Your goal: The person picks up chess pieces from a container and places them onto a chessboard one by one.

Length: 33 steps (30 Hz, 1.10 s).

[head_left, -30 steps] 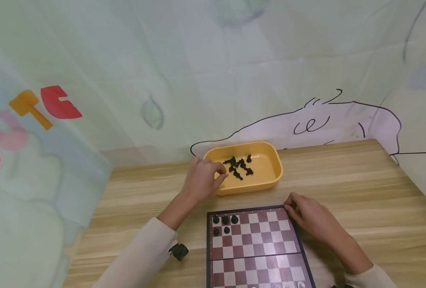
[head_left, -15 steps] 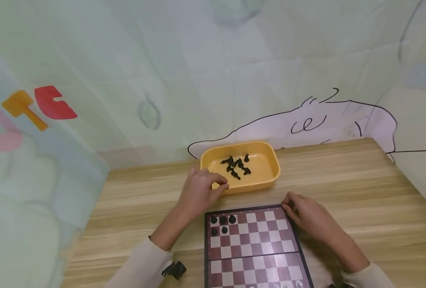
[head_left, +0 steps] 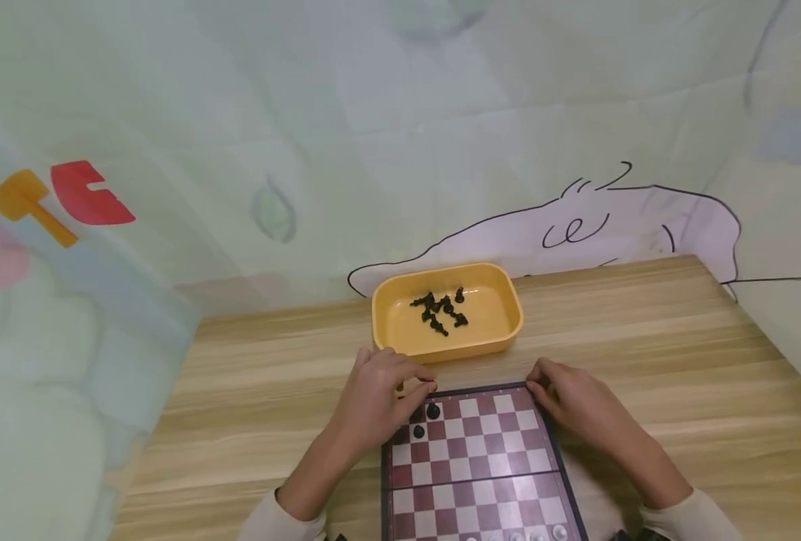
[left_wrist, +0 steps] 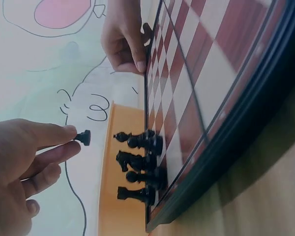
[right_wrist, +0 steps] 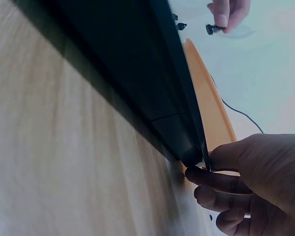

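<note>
Between thumb and index finger, my left hand (head_left: 373,394) pinches a small black chess piece (left_wrist: 83,137) by its top, base outward; its head is hidden by the fingertips. It hovers above the far left corner of the checkered chessboard (head_left: 485,443). Below stand a black rook (left_wrist: 135,195), a knight (left_wrist: 130,161), a bishop (left_wrist: 122,136) and pawns (left_wrist: 145,177). In the head view the hand covers some of them. My right hand (head_left: 590,406) grips the board's far right corner with thumb and index finger, other fingers curled beneath.
Behind the board sits a yellow tray (head_left: 468,349) with several black chess pieces (head_left: 434,317) lying in it. White pieces (head_left: 559,532) stand on the board's near part. The wooden table (head_left: 258,376) meets a printed cloth backdrop (head_left: 346,150).
My left hand has come from over the tray toward me, to the board's far left corner, carrying the black piece. The right hand keeps its hold on the board's corner.
</note>
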Tool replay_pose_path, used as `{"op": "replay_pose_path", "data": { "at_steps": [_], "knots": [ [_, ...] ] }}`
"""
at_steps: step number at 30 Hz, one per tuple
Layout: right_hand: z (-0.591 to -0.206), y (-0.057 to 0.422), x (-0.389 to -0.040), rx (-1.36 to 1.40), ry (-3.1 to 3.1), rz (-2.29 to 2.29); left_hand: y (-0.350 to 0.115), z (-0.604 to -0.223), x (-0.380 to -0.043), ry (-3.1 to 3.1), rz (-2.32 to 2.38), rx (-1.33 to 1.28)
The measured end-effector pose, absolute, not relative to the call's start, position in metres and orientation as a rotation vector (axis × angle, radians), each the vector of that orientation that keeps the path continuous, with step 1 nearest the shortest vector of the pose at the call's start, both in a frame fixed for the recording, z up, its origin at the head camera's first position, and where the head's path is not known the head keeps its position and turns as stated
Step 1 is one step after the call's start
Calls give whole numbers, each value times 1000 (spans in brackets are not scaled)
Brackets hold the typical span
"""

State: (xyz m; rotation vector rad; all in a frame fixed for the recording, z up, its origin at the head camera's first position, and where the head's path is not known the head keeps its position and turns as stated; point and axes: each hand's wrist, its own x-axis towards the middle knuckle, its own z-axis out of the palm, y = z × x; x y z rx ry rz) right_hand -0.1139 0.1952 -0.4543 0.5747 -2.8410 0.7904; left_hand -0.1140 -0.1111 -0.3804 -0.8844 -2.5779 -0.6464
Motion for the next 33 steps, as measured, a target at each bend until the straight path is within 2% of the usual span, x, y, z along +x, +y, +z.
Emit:
{"op": "replay_pose_path", "data": {
  "at_steps": [15, 33],
  "knots": [
    [-455, 198, -113, 557, -2858, 788, -111, -396, -87, -2747, -702, -888],
    [-452, 193, -114, 566, -2867, 781, -106, -409, -81, -2797, -598, -912]
  ]
}}
